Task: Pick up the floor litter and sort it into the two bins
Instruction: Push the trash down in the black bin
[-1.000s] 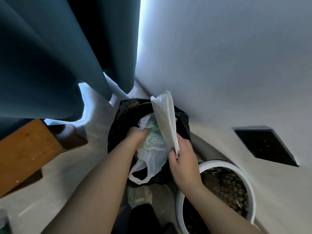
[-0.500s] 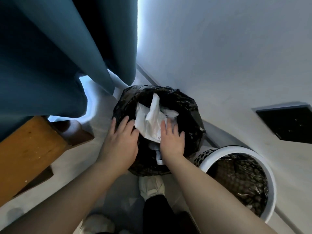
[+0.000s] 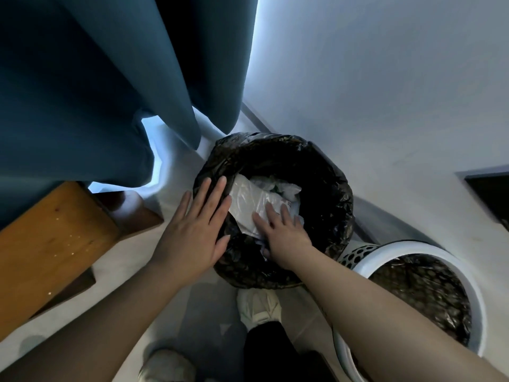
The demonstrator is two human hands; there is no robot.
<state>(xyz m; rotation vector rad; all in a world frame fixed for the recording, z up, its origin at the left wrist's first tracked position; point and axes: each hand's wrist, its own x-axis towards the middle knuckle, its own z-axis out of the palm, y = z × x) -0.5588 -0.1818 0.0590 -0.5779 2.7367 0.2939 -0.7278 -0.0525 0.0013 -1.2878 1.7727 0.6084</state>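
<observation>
Pale floor (image 3: 132,260) runs along the bottom and left of the frame and meets a white wall (image 3: 385,78) that fills the upper right; a teal curtain (image 3: 96,92) hangs across the upper left, and a wooden furniture edge (image 3: 49,244) juts in at the left. We stand over two bins; the black-lined bin (image 3: 338,194) sits at the centre of the frame, close against the wall, and the white perforated bin (image 3: 468,274) sits at the lower right, just beside it, with a dark liner of its own. Our white plastic bag (image 3: 248,202), the litter of the moment, lies inside the black-lined bin, crumpled over other pale scraps. Our right hand (image 3: 283,235) rests flat on it, its fingers (image 3: 271,213) straight and slightly apart, pressing the bag down and clamped on nothing; our left hand (image 3: 192,230) lies over the near left rim of that bin, its fingers (image 3: 217,188) straight and spread, holding nothing. We judge this piece as good as sorted; it is in the bin and only needs our hands lifted away. What the white perforated bin holds beyond its liner we cannot tell; only a strip of floor shows around our shoes (image 3: 259,307), so we cannot say whether more litter waits to be picked up.
</observation>
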